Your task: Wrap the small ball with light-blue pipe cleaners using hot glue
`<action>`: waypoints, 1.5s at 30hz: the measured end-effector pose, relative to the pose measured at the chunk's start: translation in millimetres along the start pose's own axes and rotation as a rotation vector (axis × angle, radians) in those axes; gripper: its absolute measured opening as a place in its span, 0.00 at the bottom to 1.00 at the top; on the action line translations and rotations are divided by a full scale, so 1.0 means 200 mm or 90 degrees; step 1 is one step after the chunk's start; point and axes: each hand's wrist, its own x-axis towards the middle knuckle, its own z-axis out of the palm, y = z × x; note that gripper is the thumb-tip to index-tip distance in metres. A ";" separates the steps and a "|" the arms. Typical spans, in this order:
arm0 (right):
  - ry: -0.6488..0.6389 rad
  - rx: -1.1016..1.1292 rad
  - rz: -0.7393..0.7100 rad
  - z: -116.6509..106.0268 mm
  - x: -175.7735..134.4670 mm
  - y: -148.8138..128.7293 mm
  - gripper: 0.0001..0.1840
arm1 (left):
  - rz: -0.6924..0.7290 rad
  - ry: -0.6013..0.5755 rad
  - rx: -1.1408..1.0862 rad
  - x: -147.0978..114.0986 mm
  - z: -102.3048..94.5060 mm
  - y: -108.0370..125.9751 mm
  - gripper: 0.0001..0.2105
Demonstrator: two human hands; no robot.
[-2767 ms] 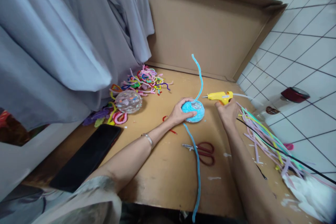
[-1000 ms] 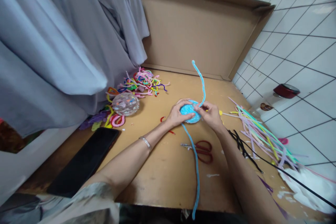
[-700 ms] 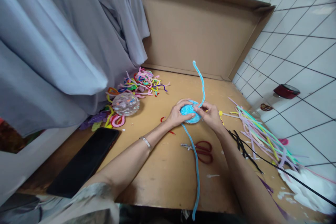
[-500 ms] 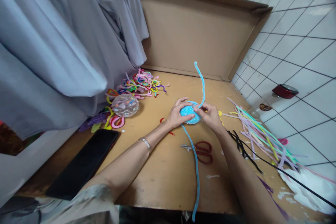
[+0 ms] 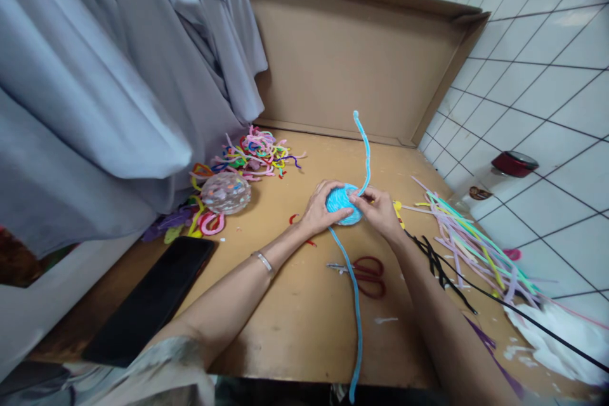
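A round coil of light blue pipe cleaner (image 5: 340,202) is held just above the middle of the table. My left hand (image 5: 318,208) is closed around its left side, thumb across the front. At the coil's right edge, the fingers of my right hand (image 5: 377,208) pinch a blue pipe cleaner (image 5: 366,152) whose free end stands up and curves. Another blue strand (image 5: 356,304) hangs from under the coil down past the table's front edge. It crosses the red-handled scissors (image 5: 368,276) lying below my hands. Short red pieces (image 5: 310,242) lie beside my left wrist.
Left: a black phone (image 5: 152,298), a clear speckled ball (image 5: 226,193) and a tangle of coloured pipe cleaners (image 5: 259,152). Right: loose pastel pipe cleaners (image 5: 464,235), black ones (image 5: 435,263), a red-lidded jar (image 5: 514,165) and white tissue (image 5: 552,339). Cardboard (image 5: 352,63) stands behind; grey cloth (image 5: 143,63) hangs left.
The fingers of my left hand have drawn in slightly around the coil's top. Otherwise the hands and the blue strands look almost the same; the view has shifted a little.
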 end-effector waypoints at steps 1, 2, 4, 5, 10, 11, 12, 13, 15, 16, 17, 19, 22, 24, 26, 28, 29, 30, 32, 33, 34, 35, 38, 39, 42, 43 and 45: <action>-0.001 0.001 0.001 0.00 0.00 0.00 0.18 | 0.005 0.001 -0.003 0.00 0.00 0.00 0.26; -0.003 0.000 0.002 0.00 0.00 0.00 0.18 | 0.014 -0.001 -0.006 0.00 0.00 0.00 0.25; -0.005 -0.001 0.004 0.00 0.00 0.00 0.17 | 0.035 -0.007 -0.009 0.00 0.00 -0.01 0.23; -0.007 -0.001 0.003 0.00 0.00 0.00 0.17 | 0.041 -0.011 -0.010 0.00 0.00 -0.01 0.22; -0.006 -0.001 0.002 0.00 0.00 0.01 0.17 | 0.039 -0.021 -0.023 0.00 0.00 -0.01 0.20; -0.007 -0.001 0.004 0.00 0.00 0.01 0.17 | 0.039 -0.020 -0.027 0.00 0.00 -0.01 0.20; -0.008 0.000 0.006 0.00 0.00 0.01 0.18 | 0.038 -0.019 -0.030 0.00 0.00 -0.01 0.20; -0.009 0.002 0.007 0.00 0.00 0.02 0.18 | 0.035 -0.019 -0.033 0.00 0.00 -0.01 0.20; -0.011 0.008 0.008 0.00 0.00 0.02 0.18 | 0.025 -0.021 -0.036 -0.01 0.00 -0.01 0.20; -0.011 0.009 0.008 0.00 0.00 0.02 0.18 | 0.022 -0.021 -0.037 -0.01 0.00 -0.01 0.20; -0.010 0.011 0.009 0.00 0.00 0.02 0.18 | 0.020 -0.021 -0.038 -0.01 0.00 -0.01 0.20; -0.009 0.013 0.010 0.00 0.00 0.02 0.19 | 0.023 -0.019 -0.042 -0.01 0.00 -0.01 0.19; -0.007 0.012 0.010 0.00 0.00 0.01 0.19 | 0.037 -0.019 -0.048 -0.01 0.00 -0.02 0.19; -0.008 0.011 0.010 0.00 0.00 0.01 0.19 | 0.043 -0.019 -0.047 -0.01 -0.01 -0.02 0.19; -0.010 0.008 0.013 0.00 0.00 0.01 0.19 | 0.046 -0.020 -0.040 -0.01 -0.01 -0.02 0.19; -0.011 0.004 0.015 0.00 0.00 0.02 0.18 | 0.047 -0.021 -0.026 -0.01 0.00 -0.02 0.19; -0.010 0.004 0.014 0.00 0.00 0.02 0.18 | 0.046 -0.022 -0.018 -0.02 0.00 -0.02 0.19; -0.008 0.003 0.013 0.00 0.00 0.02 0.18 | 0.042 -0.020 -0.012 -0.02 0.00 -0.02 0.20; -0.003 0.003 0.012 0.00 0.00 0.03 0.18 | 0.025 -0.014 -0.006 -0.02 0.01 -0.02 0.23; 0.000 0.002 0.011 0.00 0.00 0.03 0.18 | 0.017 -0.009 -0.005 -0.02 0.01 -0.02 0.24; 0.002 0.003 0.009 0.01 0.00 0.04 0.18 | 0.015 -0.007 -0.005 -0.02 0.01 -0.02 0.25; 0.003 0.003 0.008 0.01 0.00 0.04 0.18 | 0.017 -0.009 -0.003 -0.02 0.01 -0.02 0.25; -0.001 0.008 0.006 0.01 0.00 0.04 0.17 | 0.044 -0.024 0.001 -0.02 0.00 -0.02 0.21; -0.001 0.010 0.007 0.01 0.00 0.04 0.17 | 0.049 -0.029 0.001 -0.02 0.00 -0.01 0.20; -0.001 0.011 0.012 0.01 0.01 0.04 0.17 | 0.052 -0.029 -0.005 -0.01 0.00 -0.01 0.19; 0.000 0.012 0.015 0.01 0.01 0.04 0.17 | 0.051 -0.030 -0.006 -0.01 0.00 -0.01 0.19; 0.000 0.013 0.022 0.01 0.01 0.04 0.17 | 0.052 -0.031 -0.008 -0.01 0.00 -0.02 0.19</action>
